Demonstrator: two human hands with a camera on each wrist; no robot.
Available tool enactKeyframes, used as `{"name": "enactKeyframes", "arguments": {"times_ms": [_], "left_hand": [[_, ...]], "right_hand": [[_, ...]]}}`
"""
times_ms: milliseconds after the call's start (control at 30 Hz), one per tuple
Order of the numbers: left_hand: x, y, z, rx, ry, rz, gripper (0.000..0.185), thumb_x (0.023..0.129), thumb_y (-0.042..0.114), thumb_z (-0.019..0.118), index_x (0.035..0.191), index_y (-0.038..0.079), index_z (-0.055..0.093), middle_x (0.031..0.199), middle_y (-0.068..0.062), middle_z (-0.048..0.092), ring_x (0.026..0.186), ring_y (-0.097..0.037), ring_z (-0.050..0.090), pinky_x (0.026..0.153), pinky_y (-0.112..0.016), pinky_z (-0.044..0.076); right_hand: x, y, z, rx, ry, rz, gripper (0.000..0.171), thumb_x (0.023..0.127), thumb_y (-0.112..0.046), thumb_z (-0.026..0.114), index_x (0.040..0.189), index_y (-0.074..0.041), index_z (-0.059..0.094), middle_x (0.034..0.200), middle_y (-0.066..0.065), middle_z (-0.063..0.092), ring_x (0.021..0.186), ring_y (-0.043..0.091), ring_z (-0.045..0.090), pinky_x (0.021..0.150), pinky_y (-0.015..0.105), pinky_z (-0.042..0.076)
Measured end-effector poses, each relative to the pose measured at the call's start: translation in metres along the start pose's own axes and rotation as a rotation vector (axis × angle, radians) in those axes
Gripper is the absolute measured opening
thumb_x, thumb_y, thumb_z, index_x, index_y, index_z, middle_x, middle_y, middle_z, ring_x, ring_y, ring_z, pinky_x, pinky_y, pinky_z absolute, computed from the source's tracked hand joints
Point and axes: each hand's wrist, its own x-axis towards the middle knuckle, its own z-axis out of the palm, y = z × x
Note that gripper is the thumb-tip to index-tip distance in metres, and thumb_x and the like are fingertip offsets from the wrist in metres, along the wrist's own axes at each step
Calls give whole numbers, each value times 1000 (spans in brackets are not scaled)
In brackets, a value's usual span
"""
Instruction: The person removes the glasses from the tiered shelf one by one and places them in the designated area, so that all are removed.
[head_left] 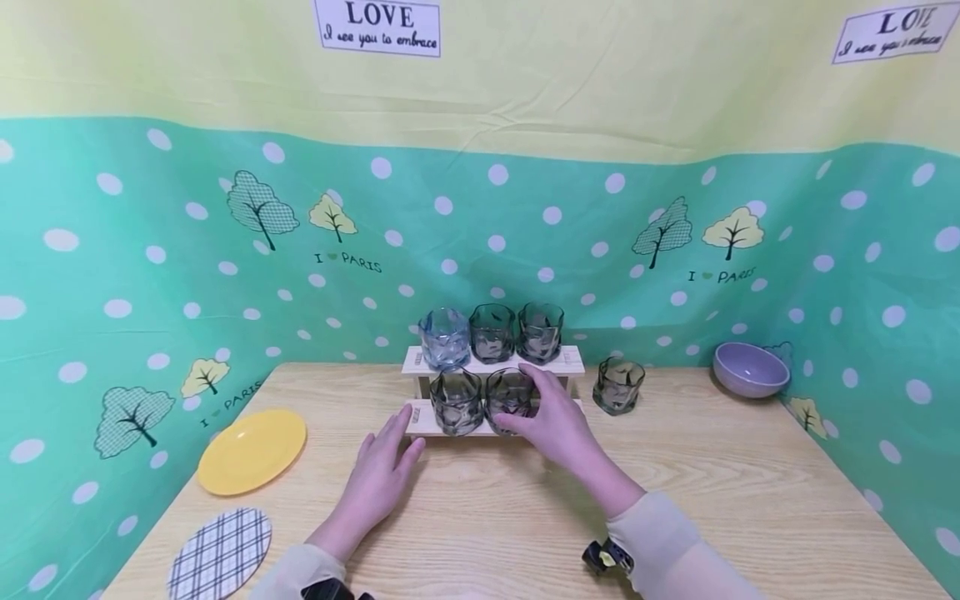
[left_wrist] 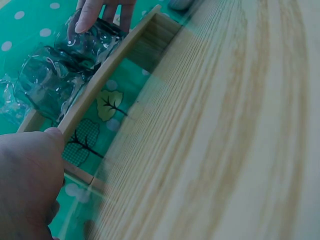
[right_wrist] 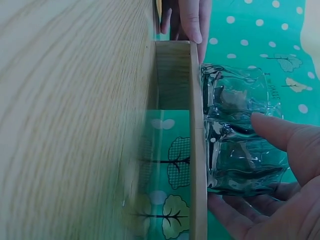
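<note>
Across the lower half of the head view spreads a wood-grain tabletop (head_left: 480, 521). At its far edge, centre of the frame, stands a two-tier display rack (head_left: 411, 363) with pale boards; it looks light and stiff, so a push could slide it, and its bare left end offers a steadying spot.

The left hand (head_left: 382, 471), left of centre, has its fingers extended and grasps nothing; the fingertips lie at the rack's left end, seemingly touching it. The right hand (head_left: 558, 421), right of centre, grasps a smoky-grey faceted glass tumbler (head_left: 506, 396), thumb on the near side and fingers round the right side. That tumbler sits upright on the lower tier, just beside a matching grey tumbler (head_left: 457, 404) to its left.

Thick-looking glass suggests a tumbler fairly heavy for its size, rigid, slick and breakable. The twisted facets should help the fingers somewhat, but the mid-body, pinched across opposite sides, seems the safest hold; the thin rim is likelier to chip. With its neighbour so close, knocks are the chief risk, and the pale blue tumbler (head_left: 445, 337) on the upper tier would need equal care.
</note>
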Motion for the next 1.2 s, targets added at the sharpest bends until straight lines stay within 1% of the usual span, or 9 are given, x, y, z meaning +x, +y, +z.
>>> {"name": "enactKeyframes", "arguments": {"times_ms": [133,300,367,467,667,800,933,1067,1200], "left_hand": [[0,0,0,1,1,2,69,116,30,61,172,1,34,170,-26,42,159,-47,37,130,-73,14],[1,1,-1,-1,8,1,68,116,30,60,171,1,34,169,-27,42,159,-47,37,130,-73,14],[1,1,-1,-2,6,-1,68,116,31,60,172,2,34,170,-27,42,159,-47,36,130,-73,14],[1,-1,-1,1,0,-2,69,116,31,60,172,2,33,170,-26,42,159,-47,36,130,-73,14],[0,-1,1,2,5,-1,69,116,32,60,172,2,33,170,-26,42,159,-46,37,130,-73,14],[1,-1,1,3,3,0,68,116,31,59,172,2,33,170,-26,41,159,-46,36,131,-72,13],[1,-1,0,5,-1,-4,69,116,31,59,173,2,32,171,-26,40,160,-46,36,131,-72,13],[1,-2,1,4,-3,-4,69,116,30,59,173,3,31,171,-27,40,160,-46,35,131,-73,12],[1,-2,2,6,4,6,68,117,31,59,173,2,32,170,-26,41,159,-47,36,130,-73,13]], "right_hand": [[0,0,-1,5,12,3,103,87,-42,97,170,-12,43,169,17,48,148,51,50,121,72,40],[-1,-2,-6,3,15,14,104,86,-45,96,170,-16,43,171,17,44,157,57,33,123,76,30],[-1,-3,-10,11,14,14,103,87,-44,96,170,-16,43,171,17,45,156,55,37,123,73,34],[-2,-5,-17,25,19,9,100,88,-43,95,169,-14,44,168,17,48,148,48,50,120,68,43],[-7,-6,-36,31,10,17,99,89,-43,95,170,-17,43,168,16,49,145,45,54,119,66,45],[-8,-3,-54,36,5,21,100,89,-42,94,170,-15,42,160,17,55,136,44,61,114,63,52],[-9,2,-74,26,13,21,99,91,-41,93,170,-11,41,154,18,57,137,44,59,114,62,52],[-9,12,-96,5,37,16,99,93,-40,92,170,-6,40,153,20,58,141,46,55,120,66,44],[-9,23,-117,-15,54,36,101,93,-41,91,171,-6,37,152,22,58,141,48,54,118,68,45]]}}
